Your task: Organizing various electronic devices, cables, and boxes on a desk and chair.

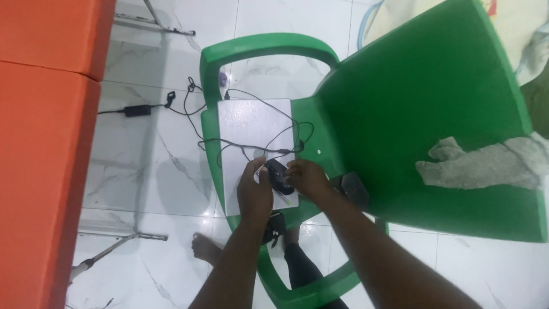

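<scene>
A small black device (pixel 279 176) lies on the near right part of a flat white rectangular slab (pixel 251 149) resting on the seat of a green plastic chair (pixel 423 86). The left hand (pixel 254 191) and right hand (pixel 309 178) both close their grip on it from either side, fingers curled round it. Thin black cables (pixel 269 123) loop over the slab towards a black power adapter (pixel 136 110) on the white marble floor (pixel 166 177), and a grey cloth (pixel 486 163) lies on the chair at the right.

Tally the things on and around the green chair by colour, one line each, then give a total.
Green: 1, the plastic chair
White: 1, the flat closed device on the seat
Black: 2, the small object under both hands and the power adapter on the floor
Grey: 1, the cloth
Orange: 1, the cushion
Total: 6
</scene>
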